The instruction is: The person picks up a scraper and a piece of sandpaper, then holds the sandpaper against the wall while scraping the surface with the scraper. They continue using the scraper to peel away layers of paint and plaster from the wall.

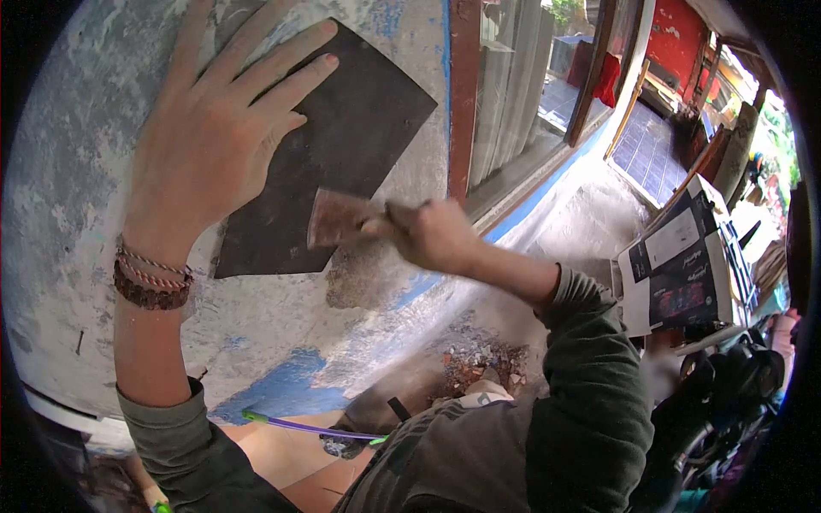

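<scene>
My left hand (205,137) lies spread against the wall, its fingers stretched over the upper left part of a dark, flat sheet (359,103). The sheet sits at a slant on the wall, and its left part is hidden under my hand. In my right hand (432,232) is a scraper (338,219), with my fingers closed round its handle. Its broad, worn blade overlaps the lower right edge of the sheet; whether it touches cannot be made out. Just below the blade, a brownish bare patch (363,278) shows in the paint.
The wall (68,205) has patchy white, grey and blue paint. A brown-framed window (522,103) stands to the right. Rubble (483,363) lies at the wall's foot. A printed box (676,265) and dark clutter fill the right side. A purple strip (316,429) crosses below.
</scene>
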Demonstrator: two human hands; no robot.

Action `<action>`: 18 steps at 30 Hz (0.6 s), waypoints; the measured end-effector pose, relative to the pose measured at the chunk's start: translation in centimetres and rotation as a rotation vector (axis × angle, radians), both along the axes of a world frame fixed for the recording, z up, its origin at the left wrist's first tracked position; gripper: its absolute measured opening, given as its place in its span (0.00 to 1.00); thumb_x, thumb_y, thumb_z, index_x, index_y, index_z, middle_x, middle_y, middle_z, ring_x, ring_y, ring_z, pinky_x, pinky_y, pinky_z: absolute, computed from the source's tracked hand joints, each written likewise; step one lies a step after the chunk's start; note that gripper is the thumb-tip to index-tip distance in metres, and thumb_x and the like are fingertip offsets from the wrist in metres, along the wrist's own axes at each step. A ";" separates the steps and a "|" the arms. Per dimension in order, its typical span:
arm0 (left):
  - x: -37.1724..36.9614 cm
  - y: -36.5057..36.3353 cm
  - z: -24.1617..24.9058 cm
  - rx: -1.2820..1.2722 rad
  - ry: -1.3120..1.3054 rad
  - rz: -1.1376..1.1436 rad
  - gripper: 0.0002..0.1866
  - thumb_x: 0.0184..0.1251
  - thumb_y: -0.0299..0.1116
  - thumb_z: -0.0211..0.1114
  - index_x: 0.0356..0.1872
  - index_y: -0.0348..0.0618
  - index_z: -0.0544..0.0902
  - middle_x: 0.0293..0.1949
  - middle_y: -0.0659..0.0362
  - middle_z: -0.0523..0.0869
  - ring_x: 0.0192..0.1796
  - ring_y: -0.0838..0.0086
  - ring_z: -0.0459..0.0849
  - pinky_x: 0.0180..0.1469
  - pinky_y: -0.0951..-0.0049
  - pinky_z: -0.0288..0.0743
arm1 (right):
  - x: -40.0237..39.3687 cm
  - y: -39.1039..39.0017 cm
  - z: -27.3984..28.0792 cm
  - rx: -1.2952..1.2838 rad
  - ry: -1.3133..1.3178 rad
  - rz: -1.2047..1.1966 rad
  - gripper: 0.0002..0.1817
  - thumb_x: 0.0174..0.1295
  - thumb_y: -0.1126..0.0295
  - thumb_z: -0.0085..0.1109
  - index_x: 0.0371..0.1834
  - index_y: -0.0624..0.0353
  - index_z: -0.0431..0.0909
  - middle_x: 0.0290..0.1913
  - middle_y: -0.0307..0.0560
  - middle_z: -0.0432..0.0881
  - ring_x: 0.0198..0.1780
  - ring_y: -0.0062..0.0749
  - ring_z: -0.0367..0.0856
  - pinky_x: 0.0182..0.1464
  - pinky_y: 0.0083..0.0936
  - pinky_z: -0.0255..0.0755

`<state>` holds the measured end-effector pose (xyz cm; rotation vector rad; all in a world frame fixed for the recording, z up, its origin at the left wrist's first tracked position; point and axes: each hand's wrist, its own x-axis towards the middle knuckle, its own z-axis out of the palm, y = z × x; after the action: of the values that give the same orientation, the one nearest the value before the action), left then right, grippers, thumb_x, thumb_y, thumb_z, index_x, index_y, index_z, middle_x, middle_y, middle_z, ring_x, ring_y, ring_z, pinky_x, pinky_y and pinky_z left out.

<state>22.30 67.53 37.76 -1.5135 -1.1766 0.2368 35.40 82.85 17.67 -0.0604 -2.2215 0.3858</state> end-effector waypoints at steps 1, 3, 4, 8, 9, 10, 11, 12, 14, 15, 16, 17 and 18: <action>0.3 -0.1 0.0 -0.005 -0.024 0.012 0.28 0.58 0.39 0.64 0.63 0.59 0.74 0.70 0.71 0.65 0.75 0.71 0.55 0.78 0.49 0.37 | 0.1 0.9 1.2 -0.145 0.024 -0.078 0.22 0.68 0.57 0.55 0.28 0.69 0.77 0.18 0.62 0.75 0.20 0.47 0.81 0.23 0.38 0.71; 0.6 -0.3 0.1 -0.012 -0.045 0.021 0.24 0.62 0.36 0.60 0.62 0.59 0.75 0.70 0.72 0.66 0.74 0.71 0.56 0.78 0.48 0.37 | 0.8 0.8 4.1 -0.343 0.052 -0.169 0.19 0.67 0.58 0.55 0.30 0.67 0.78 0.18 0.61 0.76 0.21 0.55 0.80 0.24 0.43 0.72; 0.6 -0.3 0.1 -0.005 -0.055 0.017 0.24 0.61 0.37 0.60 0.62 0.59 0.75 0.70 0.72 0.66 0.74 0.71 0.56 0.78 0.48 0.37 | 0.6 0.3 2.7 -0.343 0.049 -0.175 0.19 0.67 0.58 0.55 0.30 0.67 0.78 0.18 0.61 0.76 0.21 0.55 0.80 0.24 0.43 0.72; 0.8 -0.3 0.3 -0.007 -0.022 0.039 0.25 0.61 0.38 0.60 0.62 0.58 0.75 0.70 0.72 0.66 0.74 0.70 0.56 0.77 0.46 0.38 | 0.5 0.6 1.7 0.044 -0.103 -0.163 0.19 0.66 0.55 0.56 0.36 0.64 0.79 0.17 0.60 0.76 0.19 0.49 0.80 0.23 0.40 0.72; 0.3 -0.3 0.4 -0.003 -0.015 0.038 0.25 0.61 0.38 0.60 0.62 0.58 0.75 0.70 0.72 0.66 0.74 0.70 0.56 0.77 0.46 0.38 | 0.6 1.5 3.3 -0.178 -0.058 -0.173 0.17 0.65 0.56 0.55 0.37 0.62 0.80 0.21 0.62 0.78 0.24 0.53 0.81 0.27 0.44 0.73; -0.2 -0.3 0.2 -0.002 -0.035 0.008 0.25 0.61 0.39 0.59 0.62 0.58 0.74 0.70 0.72 0.66 0.74 0.70 0.56 0.77 0.46 0.38 | 0.8 1.9 4.1 -0.402 -0.020 -0.181 0.16 0.64 0.57 0.53 0.38 0.59 0.81 0.26 0.64 0.80 0.29 0.57 0.82 0.32 0.47 0.75; -0.3 -0.2 0.0 0.003 -0.061 -0.022 0.25 0.62 0.39 0.59 0.62 0.58 0.74 0.70 0.71 0.66 0.74 0.70 0.56 0.77 0.45 0.38 | -0.1 0.8 2.3 -0.518 -0.034 -0.137 0.18 0.64 0.55 0.53 0.35 0.59 0.82 0.25 0.64 0.79 0.28 0.57 0.82 0.31 0.46 0.75; -0.2 -0.2 0.0 0.006 -0.058 -0.027 0.25 0.62 0.39 0.59 0.62 0.58 0.74 0.70 0.71 0.66 0.74 0.70 0.56 0.77 0.45 0.38 | -0.6 0.6 -0.5 -0.146 -0.102 -0.122 0.22 0.65 0.51 0.53 0.30 0.61 0.82 0.23 0.64 0.78 0.27 0.56 0.82 0.29 0.44 0.75; 0.2 -0.2 0.1 0.007 -0.123 -0.098 0.22 0.58 0.35 0.66 0.56 0.57 0.80 0.66 0.72 0.72 0.73 0.72 0.59 0.77 0.47 0.40 | -0.2 0.3 -0.8 0.061 -0.279 -0.171 0.22 0.65 0.51 0.53 0.30 0.61 0.82 0.24 0.63 0.79 0.29 0.55 0.83 0.31 0.45 0.75; 0.1 -0.2 0.1 0.007 -0.120 -0.100 0.22 0.58 0.35 0.66 0.56 0.57 0.80 0.66 0.72 0.72 0.73 0.72 0.59 0.77 0.47 0.40 | 0.2 1.0 -0.2 -0.178 -0.171 -0.171 0.22 0.65 0.51 0.54 0.32 0.63 0.80 0.21 0.62 0.78 0.26 0.53 0.82 0.28 0.42 0.74; -0.1 -0.3 0.1 0.003 -0.092 -0.065 0.23 0.60 0.38 0.62 0.59 0.58 0.77 0.68 0.72 0.69 0.74 0.70 0.57 0.77 0.46 0.38 | 0.8 1.5 2.2 -0.413 -0.061 -0.166 0.22 0.66 0.52 0.55 0.34 0.64 0.79 0.19 0.61 0.78 0.23 0.50 0.81 0.26 0.39 0.73; -0.2 -0.4 0.1 -0.006 -0.067 -0.030 0.24 0.63 0.40 0.58 0.62 0.58 0.74 0.70 0.71 0.66 0.74 0.69 0.56 0.77 0.44 0.37 | 0.9 2.2 3.1 -0.550 0.069 -0.137 0.19 0.65 0.54 0.56 0.34 0.63 0.79 0.21 0.63 0.78 0.26 0.57 0.81 0.28 0.44 0.74; -0.1 -0.5 0.0 -0.003 -0.078 -0.032 0.24 0.63 0.40 0.58 0.62 0.58 0.74 0.70 0.71 0.66 0.74 0.69 0.56 0.77 0.44 0.37 | 0.9 1.6 1.8 -0.546 0.059 -0.141 0.19 0.65 0.54 0.56 0.34 0.63 0.79 0.21 0.63 0.78 0.26 0.57 0.81 0.28 0.44 0.74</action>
<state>22.18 67.04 37.72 -1.5545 -1.2126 0.1590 36.31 84.45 19.43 -0.4870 -1.9815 0.8905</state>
